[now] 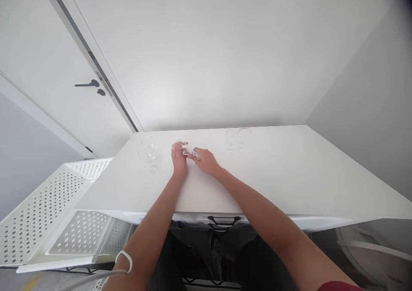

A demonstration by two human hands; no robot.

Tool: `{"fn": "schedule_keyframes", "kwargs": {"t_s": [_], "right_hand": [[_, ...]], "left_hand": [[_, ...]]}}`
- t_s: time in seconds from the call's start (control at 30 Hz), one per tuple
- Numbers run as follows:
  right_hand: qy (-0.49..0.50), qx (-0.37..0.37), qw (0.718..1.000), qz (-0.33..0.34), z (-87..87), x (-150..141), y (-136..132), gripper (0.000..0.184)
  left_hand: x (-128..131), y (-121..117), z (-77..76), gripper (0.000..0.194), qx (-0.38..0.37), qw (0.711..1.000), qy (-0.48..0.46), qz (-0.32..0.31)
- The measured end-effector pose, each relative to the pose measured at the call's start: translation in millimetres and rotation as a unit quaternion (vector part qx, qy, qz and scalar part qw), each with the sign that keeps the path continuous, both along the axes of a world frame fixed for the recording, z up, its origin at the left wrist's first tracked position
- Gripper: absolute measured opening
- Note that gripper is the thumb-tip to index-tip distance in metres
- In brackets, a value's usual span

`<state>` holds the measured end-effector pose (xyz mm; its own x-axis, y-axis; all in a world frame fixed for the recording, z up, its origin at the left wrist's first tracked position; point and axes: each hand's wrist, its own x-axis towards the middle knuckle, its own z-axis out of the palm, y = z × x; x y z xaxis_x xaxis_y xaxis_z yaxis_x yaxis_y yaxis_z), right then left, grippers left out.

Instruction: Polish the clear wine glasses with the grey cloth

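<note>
On the white table (273,179), my left hand (179,159) is closed around a clear wine glass (179,145) near the table's middle. My right hand (204,159) sits close beside it, fingers pinched on a small white object (195,153) that touches the glass; what it is I cannot make out. Two more clear glasses (149,153) stand to the left of my hands. Another pair of clear glasses (237,139) stands to the right near the back edge.
A white perforated cart (54,213) stands left of the table. A white door with a dark handle (88,84) is at the back left. Black handles (223,220) show under the table's front edge. A white wall runs behind.
</note>
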<state>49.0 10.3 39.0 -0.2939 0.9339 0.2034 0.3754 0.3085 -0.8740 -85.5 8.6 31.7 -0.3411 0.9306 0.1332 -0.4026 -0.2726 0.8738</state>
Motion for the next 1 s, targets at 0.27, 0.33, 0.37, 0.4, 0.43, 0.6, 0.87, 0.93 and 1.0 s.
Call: {"fn": "schedule_keyframes", "kwargs": {"t_s": [0.27,0.33,0.37,0.4,0.43,0.6,0.87,0.93,1.0], "right_hand": [[0.122,0.085,0.981,-0.123,13.0,2,-12,0.034],[0.152,0.068,0.982,-0.094,9.3,-3,-13,0.040],[0.161,0.053,0.982,-0.080,6.6,-6,-13,0.043],[0.169,0.033,0.982,-0.072,3.7,-9,-13,0.044],[0.181,0.006,0.981,-0.071,1.0,-10,-11,0.043],[0.342,-0.147,0.922,-0.106,-2.3,-6,3,0.036],[0.216,-0.120,0.956,-0.155,2.3,-1,-1,0.034],[0.142,-0.029,0.976,-0.165,2.2,-3,-6,0.033],[0.081,0.060,0.978,-0.183,2.3,-4,-10,0.028]], "left_hand": [[-6,5,-1.4,0.045,0.036,0.995,-0.088,0.029],[-5,3,0.0,0.044,0.047,0.995,-0.085,0.011],[-3,1,1.0,0.043,0.053,0.995,-0.080,-0.003],[-1,-1,2.4,0.043,0.059,0.995,-0.075,-0.020],[0,-2,4.1,0.043,0.063,0.995,-0.070,-0.039],[6,-10,13.1,0.045,0.085,0.987,-0.067,-0.115],[-3,-1,-0.2,0.034,0.051,0.994,-0.055,-0.078],[-4,2,-2.6,0.032,0.046,0.993,-0.075,-0.080],[-5,3,-2.9,0.029,0.042,0.991,-0.093,-0.090]]}}
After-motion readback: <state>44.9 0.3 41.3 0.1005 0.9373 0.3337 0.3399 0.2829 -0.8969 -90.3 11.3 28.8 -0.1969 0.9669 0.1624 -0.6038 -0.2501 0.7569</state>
